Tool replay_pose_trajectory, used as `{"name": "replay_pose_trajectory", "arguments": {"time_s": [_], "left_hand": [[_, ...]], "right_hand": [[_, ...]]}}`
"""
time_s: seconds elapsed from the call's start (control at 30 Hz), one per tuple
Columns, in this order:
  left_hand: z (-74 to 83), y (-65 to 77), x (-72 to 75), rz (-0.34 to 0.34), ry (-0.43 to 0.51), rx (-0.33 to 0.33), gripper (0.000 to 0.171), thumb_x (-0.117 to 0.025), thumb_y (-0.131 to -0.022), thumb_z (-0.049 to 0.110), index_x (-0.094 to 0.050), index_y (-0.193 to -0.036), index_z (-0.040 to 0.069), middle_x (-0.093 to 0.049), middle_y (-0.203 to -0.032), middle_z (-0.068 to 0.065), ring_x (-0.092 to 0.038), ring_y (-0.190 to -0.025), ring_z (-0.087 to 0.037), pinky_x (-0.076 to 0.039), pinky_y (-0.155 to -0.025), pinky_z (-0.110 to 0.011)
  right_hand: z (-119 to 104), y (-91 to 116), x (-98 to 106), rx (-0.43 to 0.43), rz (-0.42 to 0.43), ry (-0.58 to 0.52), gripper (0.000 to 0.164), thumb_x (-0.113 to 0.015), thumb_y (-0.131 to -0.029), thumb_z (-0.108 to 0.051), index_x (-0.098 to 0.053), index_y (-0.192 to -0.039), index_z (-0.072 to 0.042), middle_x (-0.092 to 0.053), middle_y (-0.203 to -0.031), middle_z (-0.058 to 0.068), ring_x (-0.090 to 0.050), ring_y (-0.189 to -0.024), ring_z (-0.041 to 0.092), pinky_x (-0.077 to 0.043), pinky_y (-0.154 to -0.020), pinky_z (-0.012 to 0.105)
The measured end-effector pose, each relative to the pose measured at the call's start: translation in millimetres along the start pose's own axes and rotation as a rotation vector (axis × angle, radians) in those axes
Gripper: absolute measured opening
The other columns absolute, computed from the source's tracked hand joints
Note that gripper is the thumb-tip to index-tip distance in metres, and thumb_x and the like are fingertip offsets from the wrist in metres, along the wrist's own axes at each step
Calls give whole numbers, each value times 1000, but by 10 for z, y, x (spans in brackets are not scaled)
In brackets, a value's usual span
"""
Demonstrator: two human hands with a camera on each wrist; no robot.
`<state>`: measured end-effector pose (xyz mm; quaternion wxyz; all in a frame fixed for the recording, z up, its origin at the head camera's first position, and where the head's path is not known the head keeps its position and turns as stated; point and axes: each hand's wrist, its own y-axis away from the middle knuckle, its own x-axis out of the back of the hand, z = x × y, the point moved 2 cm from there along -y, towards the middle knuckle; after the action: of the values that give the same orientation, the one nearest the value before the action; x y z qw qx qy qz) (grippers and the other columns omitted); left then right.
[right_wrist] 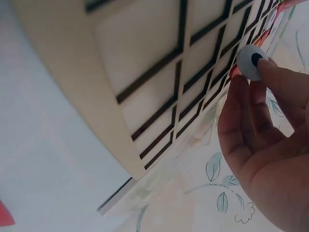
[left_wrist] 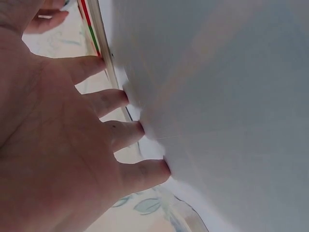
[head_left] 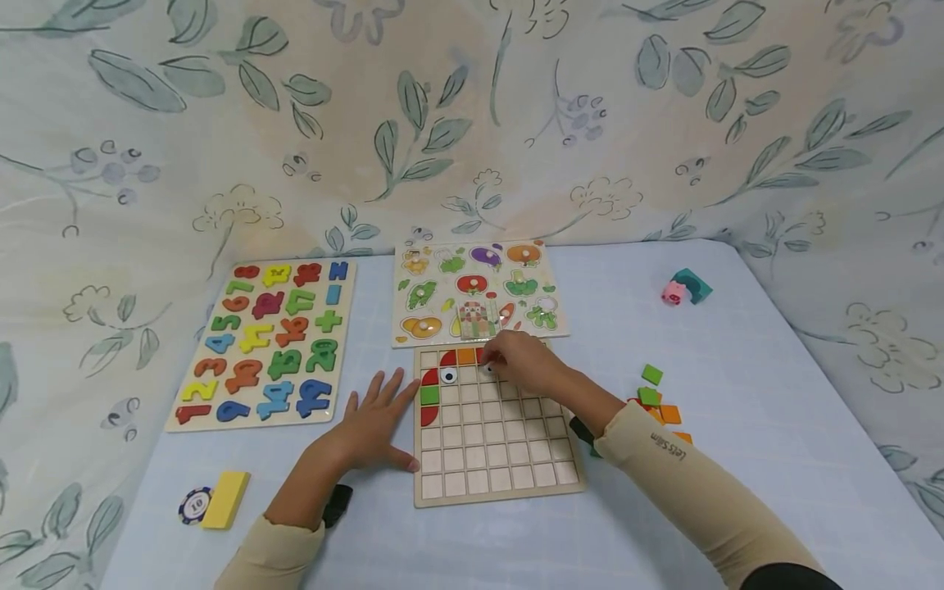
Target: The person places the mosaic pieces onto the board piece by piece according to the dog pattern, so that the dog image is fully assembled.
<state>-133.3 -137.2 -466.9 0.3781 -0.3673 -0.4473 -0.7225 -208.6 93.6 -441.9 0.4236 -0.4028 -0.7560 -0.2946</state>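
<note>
My left hand (head_left: 369,434) lies spread at the left edge of a wooden grid board (head_left: 498,496), its fingers straight, thumb and index touching the edge. Over the board's upper row, my right hand (head_left: 527,365) pinches a white round eye piece (right_wrist: 247,62) with a black pupil between thumb and fingers. Another eye piece (head_left: 448,375) sits in a cell near the upper left. Around it are red quarter-round pieces (head_left: 429,416), a green square (head_left: 429,395) and an orange square (head_left: 466,356). My right hand covers part of the top row.
A vegetable puzzle board (head_left: 435,279) adjoins the grid's far side, with a clear castle-printed piece (head_left: 478,319) on it. On the left lie a number board (head_left: 258,352), a yellow block (head_left: 226,500) and a poker chip (head_left: 195,506). Loose squares (head_left: 652,374) and a pig figure (head_left: 673,293) are right.
</note>
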Motion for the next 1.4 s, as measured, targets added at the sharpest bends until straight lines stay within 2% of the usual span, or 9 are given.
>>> {"name": "replay_pose_trajectory", "arguments": {"time_s": [0.3,0.53,0.7,1.1,1.23,1.4], "left_hand": [[8,9,5,-3,6,-3,118,-82,-50,51,-17,-145,26,-3,-153,-4,9,-138,-32,-1,-103,-64],[7,6,10,-6,-3,3,119,-82,-50,51,-16,-146,26,-2,-153,-4,10,-138,-32,0,-103,-64],[9,5,9,-5,-3,6,119,-82,-50,51,-16,-146,27,-2,-153,-4,10,-138,-32,0,-103,-64],[17,7,7,-5,0,6,119,-82,-50,50,-16,-146,26,-3,-153,-4,9,-138,-32,0,-103,-64],[23,11,14,-5,4,4,119,-82,-50,50,-16,-146,26,-3,-153,-4,9,-138,-32,0,-103,-64],[22,17,18,-7,11,4,118,-82,-51,50,-16,-146,26,-3,-153,-4,9,-138,-32,0,-104,-64]], "right_hand": [[-60,-5,-17,97,-22,52,15,-59,-86,-5,-70,-93,-13,-65,-93,-3,-59,-89,12,-50,-75,25],[-65,-10,-67,74,-22,114,14,-65,-83,-8,-70,-92,-17,-61,-95,-5,-56,-90,10,-48,-76,24],[-71,-26,-72,68,-8,97,16,-66,-81,-6,-67,-95,-15,-62,-95,-4,-57,-91,11,-48,-81,26],[-53,-7,-97,88,6,115,16,-68,-80,-8,-70,-94,-16,-60,-95,-5,-56,-86,8,-48,-74,22],[-54,-12,-112,94,5,146,17,-70,-79,-11,-71,-94,-17,-61,-96,-6,-56,-87,7,-48,-75,22],[-58,-12,-121,76,6,125,17,-71,-77,-10,-71,-93,-16,-62,-96,-6,-57,-89,8,-48,-76,23]]}}
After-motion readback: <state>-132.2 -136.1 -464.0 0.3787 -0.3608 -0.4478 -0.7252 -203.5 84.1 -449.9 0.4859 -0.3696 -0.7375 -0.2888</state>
